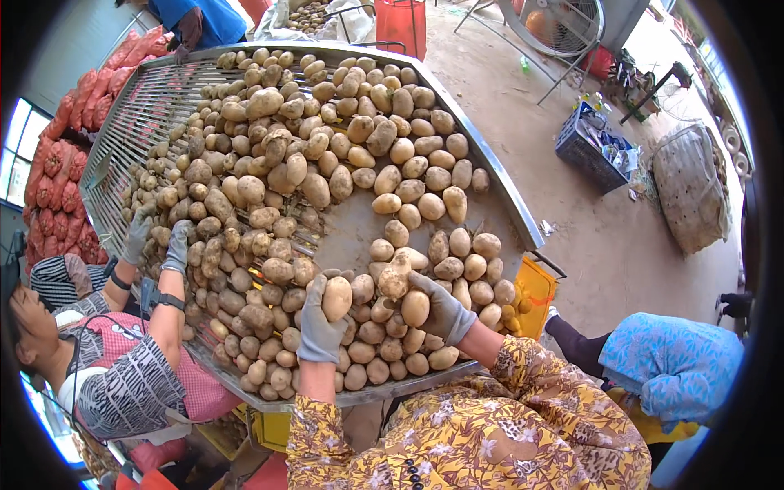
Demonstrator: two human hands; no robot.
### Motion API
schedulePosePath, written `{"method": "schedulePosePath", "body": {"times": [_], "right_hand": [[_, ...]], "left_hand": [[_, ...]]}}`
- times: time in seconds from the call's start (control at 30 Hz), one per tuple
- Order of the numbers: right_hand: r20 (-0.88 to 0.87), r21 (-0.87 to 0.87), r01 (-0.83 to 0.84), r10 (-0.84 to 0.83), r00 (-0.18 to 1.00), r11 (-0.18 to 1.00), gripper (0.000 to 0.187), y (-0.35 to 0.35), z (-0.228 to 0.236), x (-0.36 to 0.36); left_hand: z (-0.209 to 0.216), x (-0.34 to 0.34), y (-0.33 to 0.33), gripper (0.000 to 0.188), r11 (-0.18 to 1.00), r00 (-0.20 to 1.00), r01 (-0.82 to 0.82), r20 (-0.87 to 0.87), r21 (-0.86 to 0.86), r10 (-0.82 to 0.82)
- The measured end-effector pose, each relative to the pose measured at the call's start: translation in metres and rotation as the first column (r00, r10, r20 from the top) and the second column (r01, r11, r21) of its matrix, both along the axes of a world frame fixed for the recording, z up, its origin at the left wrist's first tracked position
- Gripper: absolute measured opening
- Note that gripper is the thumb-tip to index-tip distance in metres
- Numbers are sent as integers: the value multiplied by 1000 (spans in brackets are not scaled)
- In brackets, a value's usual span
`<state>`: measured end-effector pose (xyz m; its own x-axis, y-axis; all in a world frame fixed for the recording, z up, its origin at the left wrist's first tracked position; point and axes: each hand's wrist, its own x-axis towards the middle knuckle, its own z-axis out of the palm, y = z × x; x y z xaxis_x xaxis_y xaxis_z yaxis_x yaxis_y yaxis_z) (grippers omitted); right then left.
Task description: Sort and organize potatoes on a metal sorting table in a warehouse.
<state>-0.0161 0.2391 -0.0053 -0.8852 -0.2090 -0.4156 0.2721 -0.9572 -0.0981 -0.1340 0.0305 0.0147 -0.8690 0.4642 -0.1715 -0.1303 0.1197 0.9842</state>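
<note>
My left hand [318, 333], in a grey glove, is closed around a smooth pale potato [337, 299] above the near part of the heap. To its right my gloved right hand [445, 312] grips a roundish potato [415, 309]. A knobbly potato [394, 282] touches the right fingers, and I cannot tell whether they hold it too. Many loose potatoes [363, 331] lie under and between both hands. They rest on a metal sorting table [351, 224] with a raised rim, slatted on its left side.
At the left, a co-worker's gloved hands [177, 247] reach into the potatoes. Red mesh sacks [57, 184] are stacked behind. A yellow crate [535, 296] stands at the table's right corner. Farther right are a blue crate [592, 155], a large fan [559, 24] and another person [674, 367].
</note>
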Motion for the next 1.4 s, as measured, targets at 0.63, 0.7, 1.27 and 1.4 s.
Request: {"method": "schedulePosePath", "body": {"times": [0.63, 0.7, 1.27, 1.4], "right_hand": [[128, 930, -366, 916, 380, 21, 71, -185, 11, 47], [110, 897, -439, 941, 319, 44, 75, -253, 6, 48], [109, 540, 585, 740, 663, -604, 71, -227, 1, -41], [43, 536, 602, 731, 681, -592, 60, -220, -35, -37]], "left_hand": [[2, 238, -218, 63, 960, 840, -260, 515, 106, 171], [-12, 262, -274, 72, 859, 764, -428, 621, 280, 178], [-22, 234, -256, 45, 509, 584, -812, -376, -286, 719], [-34, 187, -210, 54, 641, 721, -675, -512, -365, 468]]}}
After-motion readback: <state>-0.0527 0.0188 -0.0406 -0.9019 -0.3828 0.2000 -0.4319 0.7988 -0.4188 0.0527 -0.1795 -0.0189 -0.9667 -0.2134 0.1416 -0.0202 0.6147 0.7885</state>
